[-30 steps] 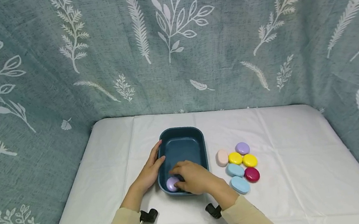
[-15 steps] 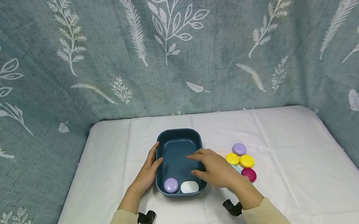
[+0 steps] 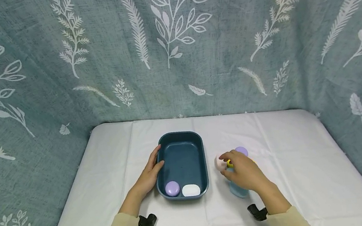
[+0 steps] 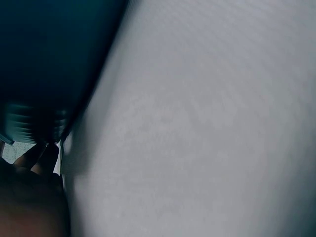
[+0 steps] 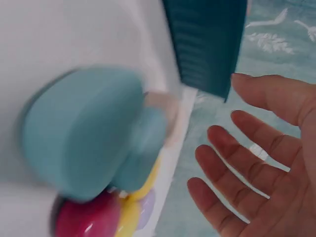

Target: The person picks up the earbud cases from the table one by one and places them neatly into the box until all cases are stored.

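Note:
My left hand rests against the left side of a dark teal rectangular tray, fingers fairly straight along its wall. Inside, at the near end, lie a round purple soap-like piece and a white oval one. My right hand hovers over a cluster of similar smooth pieces right of the tray, fingers apart and holding nothing. Around it show a pale pink oval, a purple piece, light blue ovals, a glossy red piece and yellow. The hand covers part of the cluster in the head view.
A white cloth with fold creases covers the table. Behind it and at the sides hangs a grey-green curtain with a white leaf print. Each wrist wears a small black camera.
My right hand has left the near end of the tray, uncovering the white oval, and has moved right over the cluster. The left hand stays at the tray.

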Action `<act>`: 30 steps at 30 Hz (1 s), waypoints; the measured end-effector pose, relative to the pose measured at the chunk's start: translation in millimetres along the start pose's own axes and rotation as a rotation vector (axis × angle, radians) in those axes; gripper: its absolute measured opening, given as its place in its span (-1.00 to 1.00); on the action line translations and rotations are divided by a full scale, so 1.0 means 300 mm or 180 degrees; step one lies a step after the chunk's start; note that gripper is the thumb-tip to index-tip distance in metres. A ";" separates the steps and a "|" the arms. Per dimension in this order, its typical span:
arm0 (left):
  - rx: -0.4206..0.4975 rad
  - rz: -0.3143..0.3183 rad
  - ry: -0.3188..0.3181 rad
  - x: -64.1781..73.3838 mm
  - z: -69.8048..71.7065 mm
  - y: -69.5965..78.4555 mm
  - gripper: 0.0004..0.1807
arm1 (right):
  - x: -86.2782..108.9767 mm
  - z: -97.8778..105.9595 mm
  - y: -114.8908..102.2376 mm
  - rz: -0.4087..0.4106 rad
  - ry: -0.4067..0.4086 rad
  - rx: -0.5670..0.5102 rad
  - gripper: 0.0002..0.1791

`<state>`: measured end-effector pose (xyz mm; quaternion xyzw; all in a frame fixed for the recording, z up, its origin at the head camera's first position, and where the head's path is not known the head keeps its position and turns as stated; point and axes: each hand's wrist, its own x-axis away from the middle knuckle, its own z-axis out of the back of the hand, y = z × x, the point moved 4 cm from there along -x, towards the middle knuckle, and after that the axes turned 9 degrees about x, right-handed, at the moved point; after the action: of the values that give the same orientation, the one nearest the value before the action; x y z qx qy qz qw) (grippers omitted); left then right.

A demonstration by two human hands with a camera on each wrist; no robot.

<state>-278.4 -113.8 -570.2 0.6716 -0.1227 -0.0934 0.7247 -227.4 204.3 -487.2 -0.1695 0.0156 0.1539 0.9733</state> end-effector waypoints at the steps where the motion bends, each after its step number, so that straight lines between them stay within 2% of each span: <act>1: -0.0002 0.0002 0.0006 0.001 0.000 0.000 -0.37 | 0.006 -0.005 0.013 -0.0040 -0.0014 0.0064 -0.54; 8: -0.0023 -0.0038 0.0021 0.002 0.002 0.002 -0.38 | 0.028 -0.036 0.077 -0.0282 -0.0175 0.0383 -0.58; 16: -0.0031 0.0000 0.0041 -0.002 0.005 -0.005 -0.39 | 0.023 -0.063 0.097 -0.0489 -0.0246 0.0519 -0.58; 25: 0.0025 -0.0017 0.0021 -0.002 0.002 -0.005 -0.39 | 0.023 -0.066 0.100 -0.0532 -0.0260 0.0419 -0.60; 30: 0.0099 -0.0015 -0.0048 0.017 -0.005 0.042 -0.38 | 0.022 -0.043 0.088 -0.0491 -0.0184 0.0199 -0.54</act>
<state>-273.5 -113.0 -557.6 0.6824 -0.1280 -0.0983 0.7129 -228.9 225.7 -508.5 -0.1352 -0.0209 0.0827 0.9871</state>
